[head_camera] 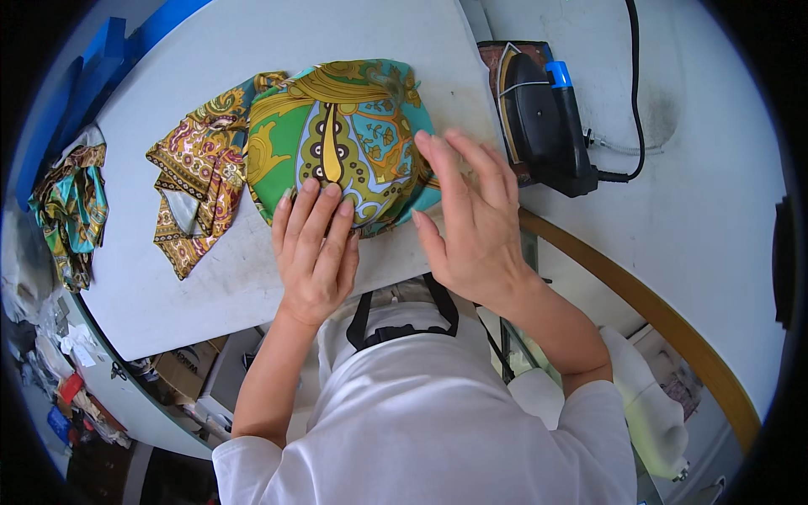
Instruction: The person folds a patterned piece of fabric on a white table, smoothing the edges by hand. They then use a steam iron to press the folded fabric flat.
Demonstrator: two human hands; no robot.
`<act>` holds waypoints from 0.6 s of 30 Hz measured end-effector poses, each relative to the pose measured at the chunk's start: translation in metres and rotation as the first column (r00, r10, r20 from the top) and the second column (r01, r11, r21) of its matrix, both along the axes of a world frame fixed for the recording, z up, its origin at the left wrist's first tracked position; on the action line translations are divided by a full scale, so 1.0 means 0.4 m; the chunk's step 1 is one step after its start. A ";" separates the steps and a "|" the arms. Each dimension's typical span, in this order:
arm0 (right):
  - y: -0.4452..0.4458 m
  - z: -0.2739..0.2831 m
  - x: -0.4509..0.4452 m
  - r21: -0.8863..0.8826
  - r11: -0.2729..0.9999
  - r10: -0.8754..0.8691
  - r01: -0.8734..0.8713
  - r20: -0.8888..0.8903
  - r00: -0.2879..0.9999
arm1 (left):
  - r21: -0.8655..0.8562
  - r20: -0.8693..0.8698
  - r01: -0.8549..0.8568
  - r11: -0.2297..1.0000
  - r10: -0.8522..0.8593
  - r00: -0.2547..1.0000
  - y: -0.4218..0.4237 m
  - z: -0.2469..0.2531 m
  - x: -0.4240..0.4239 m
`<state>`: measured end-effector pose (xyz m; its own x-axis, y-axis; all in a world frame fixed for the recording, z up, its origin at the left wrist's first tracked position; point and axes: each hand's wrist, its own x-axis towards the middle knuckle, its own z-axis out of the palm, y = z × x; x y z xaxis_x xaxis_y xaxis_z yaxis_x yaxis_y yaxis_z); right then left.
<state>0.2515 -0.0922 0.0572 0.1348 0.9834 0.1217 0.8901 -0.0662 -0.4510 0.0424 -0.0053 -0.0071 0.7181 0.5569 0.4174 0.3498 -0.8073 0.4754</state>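
A domed bundle of patterned fabric (341, 148) in green, gold and turquoise lies on the pale tabletop before me. My left hand (315, 246) rests its fingertips on the bundle's near edge, palm down. Raised at the bundle's right side is my right hand (473, 214), its fingers apart and nothing visible in its grasp; whether its fingertips touch the cloth I cannot tell. A folded gold and maroon paisley fabric (205, 177) extends from the bundle's left side, with a pale grey patch showing in its fold.
A black electric iron (546, 123) with a blue button stands on a rest at the right, its cord (636, 95) looping behind. Crumpled patterned cloth (79, 208) hangs over the table's left edge. Below the tabletop are a cardboard box (183, 369) and plastic bags. A wooden edge (644, 309) curves at the right.
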 end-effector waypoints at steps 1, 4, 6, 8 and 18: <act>-0.004 -0.005 -0.002 0.004 1.000 -0.007 0.007 -0.025 1.000 | -0.008 0.000 0.005 1.000 -0.005 1.000 0.002 0.006 0.000; -0.014 -0.018 -0.009 0.004 1.000 0.000 0.001 -0.111 0.994 | -0.009 -0.005 0.013 1.000 -0.013 1.000 0.002 0.023 0.001; -0.014 -0.031 -0.030 0.063 0.997 0.045 -0.036 -0.144 0.989 | -0.002 -0.047 0.026 1.000 -0.026 0.999 0.009 0.045 0.019; -0.009 -0.028 -0.046 0.070 0.995 0.081 -0.071 -0.161 0.984 | 0.017 -0.082 0.039 0.999 -0.038 0.996 0.018 0.046 0.032; 0.012 -0.119 0.012 -0.048 0.987 -0.155 0.151 -0.100 0.983 | 0.023 -0.078 0.042 0.999 -0.040 0.996 0.025 0.002 0.024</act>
